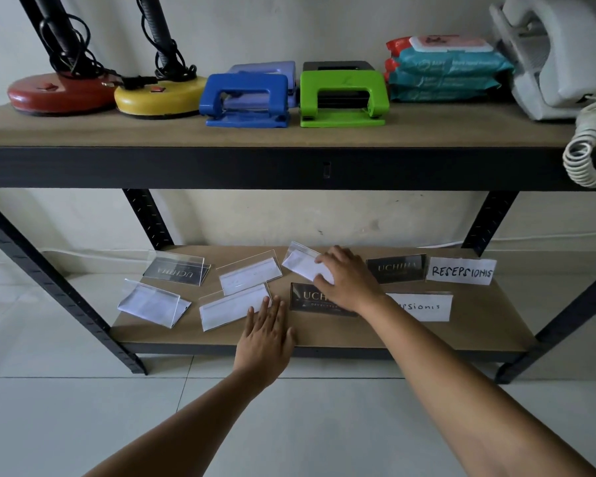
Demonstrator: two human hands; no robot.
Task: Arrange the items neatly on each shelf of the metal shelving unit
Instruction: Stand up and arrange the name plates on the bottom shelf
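Acrylic sign holders lie scattered across the lower shelf of the metal unit. Your right hand curls its fingers round a tilted clear holder at mid-shelf. Your left hand lies flat, fingers straight, its tips touching the front holder.

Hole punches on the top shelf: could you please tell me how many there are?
3: a blue hole punch in front, a lilac hole punch behind it, and a green hole punch beside them. A dark object behind the green one may be another.
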